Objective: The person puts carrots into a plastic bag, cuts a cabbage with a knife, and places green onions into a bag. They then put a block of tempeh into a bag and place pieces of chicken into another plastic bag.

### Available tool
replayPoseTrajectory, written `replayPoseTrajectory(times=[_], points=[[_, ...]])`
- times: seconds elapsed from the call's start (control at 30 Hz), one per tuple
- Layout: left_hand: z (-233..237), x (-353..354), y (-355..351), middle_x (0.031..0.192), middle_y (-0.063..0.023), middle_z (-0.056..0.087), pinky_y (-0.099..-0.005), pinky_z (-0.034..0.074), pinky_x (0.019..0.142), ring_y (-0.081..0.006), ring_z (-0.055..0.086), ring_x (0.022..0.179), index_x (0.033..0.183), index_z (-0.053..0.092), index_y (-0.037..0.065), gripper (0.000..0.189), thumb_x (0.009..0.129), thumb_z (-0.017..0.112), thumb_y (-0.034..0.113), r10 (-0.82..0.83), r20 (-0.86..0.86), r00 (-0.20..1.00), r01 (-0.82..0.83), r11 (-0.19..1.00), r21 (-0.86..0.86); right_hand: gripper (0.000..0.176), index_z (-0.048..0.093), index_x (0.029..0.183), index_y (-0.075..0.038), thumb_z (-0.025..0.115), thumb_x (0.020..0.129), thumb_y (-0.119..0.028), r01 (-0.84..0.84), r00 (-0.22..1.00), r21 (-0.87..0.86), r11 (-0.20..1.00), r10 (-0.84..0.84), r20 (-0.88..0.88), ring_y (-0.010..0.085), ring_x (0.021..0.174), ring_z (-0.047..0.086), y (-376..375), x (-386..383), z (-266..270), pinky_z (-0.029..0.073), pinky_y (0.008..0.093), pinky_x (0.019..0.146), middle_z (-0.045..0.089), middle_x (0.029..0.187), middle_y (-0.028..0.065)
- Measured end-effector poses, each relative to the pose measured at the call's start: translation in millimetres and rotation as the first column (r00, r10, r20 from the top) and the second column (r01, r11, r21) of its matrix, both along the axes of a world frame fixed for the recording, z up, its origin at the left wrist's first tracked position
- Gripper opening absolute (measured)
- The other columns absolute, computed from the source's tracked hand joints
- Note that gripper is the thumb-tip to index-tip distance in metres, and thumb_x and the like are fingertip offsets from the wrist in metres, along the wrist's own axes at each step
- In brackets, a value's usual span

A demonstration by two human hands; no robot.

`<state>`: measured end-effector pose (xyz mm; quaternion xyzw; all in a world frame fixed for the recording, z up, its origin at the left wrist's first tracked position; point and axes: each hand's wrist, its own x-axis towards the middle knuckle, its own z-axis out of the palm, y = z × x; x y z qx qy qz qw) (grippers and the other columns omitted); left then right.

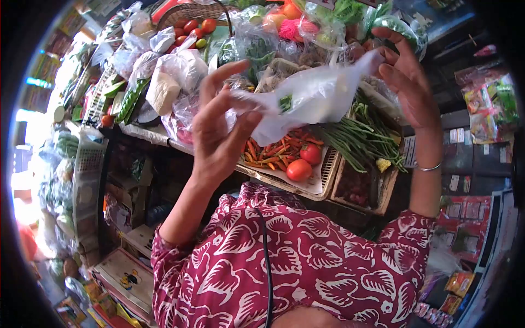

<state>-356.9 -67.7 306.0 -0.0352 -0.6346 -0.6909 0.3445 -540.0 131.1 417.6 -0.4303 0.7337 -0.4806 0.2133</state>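
A whitish translucent plastic bag (322, 95) is stretched between my two hands above the vegetables, with something pale and a bit of green showing through it. My left hand (219, 131) pinches the bag's left end, slightly blurred. At the upper right, my right hand (407, 82) grips the twisted other corner between thumb and fingers. Beneath the bag lies a basket (328, 175) with orange-red chilies (273, 153) and red tomatoes (299, 170). Long green beans (355, 139) lie to the right of the chilies, under the bag's right side.
Bagged produce (183, 68) and a wicker basket of tomatoes (208, 25) stand at the back left. A crate with small dark red items (355, 188) sits right of the chilies. Packets (489, 101) hang at the right. A white plastic rack (90, 180) stands at the left.
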Motion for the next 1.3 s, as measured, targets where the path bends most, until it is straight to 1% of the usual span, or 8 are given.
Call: replayPoseTrajectory(times=[0.2,0.27,0.47,0.53,0.67,0.87,1.1,1.3], points=[[13.4,-33.0,39.0,0.091,-0.0073,0.054,-0.0269,0.044,0.074,-0.0105,0.051,0.087,0.126,0.031,0.009,0.066,0.072,0.069,0.003,-0.203,0.174,0.963,0.197,0.979,0.053,0.048,0.038,0.121,-0.004,0.05,0.075,-0.005,-0.235,0.95,-0.405,0.884,0.296,0.096,0.0202,0.101,0.052,-27.6,66.8,-27.1,0.037,0.0314,0.092,0.053,0.109,0.0121],[-21.1,-49.9,38.8,0.092,-0.0089,0.057,-0.0295,0.044,0.074,-0.017,0.055,0.087,0.103,0.054,0.005,0.029,0.076,0.063,0.008,0.045,-0.166,0.985,-0.134,0.808,-0.574,0.042,0.045,0.114,-0.004,0.048,0.072,0.0,-0.376,0.825,-0.075,0.924,0.296,-0.481,0.026,0.099,0.053,-27.2,84.4,-33.7,0.039,0.0345,0.088,0.056,0.106,0.0131],[-9.7,-12.6,44.6,0.062,-0.0016,0.049,-0.0257,0.04,0.052,-0.0098,0.045,0.055,0.092,0.051,0.001,0.027,0.094,0.04,0.025,-0.247,0.253,0.935,0.278,0.956,-0.092,0.017,0.058,0.093,-0.002,0.06,0.076,-0.005,-0.328,0.781,-0.15,0.933,0.179,-0.599,0.0251,0.084,0.057,-39.3,57.6,-35.3,0.045,0.0331,0.074,0.061,0.089,0.0101],[9.1,-0.1,56.6,0.065,-0.0023,0.052,-0.0228,0.042,0.052,-0.009,0.052,0.058,0.102,0.042,0.003,0.029,0.095,0.037,0.031,-0.194,0.272,0.942,0.203,0.979,-0.002,0.015,0.059,0.087,-0.001,0.064,0.074,-0.004,-0.306,0.951,-0.157,0.939,0.31,0.0,0.0207,0.074,0.058,-36.8,37.4,-64.1,0.046,0.0286,0.068,0.06,0.084,0.0087],[-7.9,-4.8,44.9,0.081,-0.0036,0.058,-0.0187,0.046,0.059,-0.0066,0.056,0.068,0.091,0.046,0.003,0.02,0.09,0.051,0.023,-0.363,0.14,0.921,0.262,0.844,0.467,0.01,0.061,0.075,-0.002,0.065,0.068,0.004,-0.276,0.875,-0.126,0.953,0.194,-0.443,0.0168,0.066,0.059,-40.2,58.0,-48.5,0.045,0.0266,0.061,0.059,0.072,0.0077],[4.0,6.3,39.7,0.076,-0.0067,0.057,-0.0296,0.046,0.064,-0.0227,0.059,0.071,0.077,0.051,0.003,0.018,0.065,0.063,-0.004,0.182,0.192,0.964,-0.044,0.826,-0.562,0.017,0.062,0.09,-0.001,0.063,0.077,-0.013,-0.327,0.912,-0.242,0.913,0.238,-0.334,0.0181,0.08,0.06,-47.6,44.3,-63.0,0.046,0.0291,0.071,0.062,0.085,0.0122],[-6.7,-27.0,33.2,0.078,-0.0041,0.055,-0.0276,0.044,0.059,-0.0201,0.056,0.069,0.067,0.062,0.008,0.015,0.058,0.069,-0.002,0.502,-0.275,0.82,-0.57,0.666,-0.482,0.038,0.064,0.078,0.0,0.055,0.087,-0.035,-0.277,0.88,-0.089,0.957,0.289,0.376,0.0047,0.06,0.049,-54.1,10.5,-105.0,0.039,0.0197,0.056,0.059,0.07,-0.0003],[-38.6,-11.5,46.6,0.075,-0.0048,0.057,-0.0288,0.044,0.061,-0.0194,0.055,0.068,0.069,0.06,0.005,0.012,0.064,0.071,0.001,0.304,-0.104,0.947,-0.311,0.79,-0.528,0.013,0.068,0.076,-0.004,0.065,0.078,-0.016,-0.079,0.905,-0.119,0.99,0.021,-0.424,0.0086,0.061,0.052,-48.8,-8.9,-99.2,0.04,0.0242,0.058,0.059,0.065,0.0024]])
